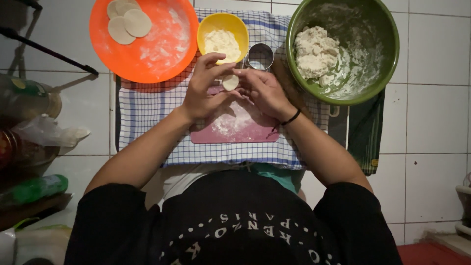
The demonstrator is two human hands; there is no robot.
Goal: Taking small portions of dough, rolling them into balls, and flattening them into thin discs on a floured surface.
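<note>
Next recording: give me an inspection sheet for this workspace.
Surface: pink board, floured, on checked cloth, on white tiles.
Job's things: dough piece between both hands; green bowl with dough; yellow bowl of flour; orange plate with flat discs; round metal cutter.
Clutter: bottles, plastic bag at left.
Grip: left hand and right hand both pinch the dough piece.
Cables: nothing seen.
Surroundings: dark stand leg upper left.
</note>
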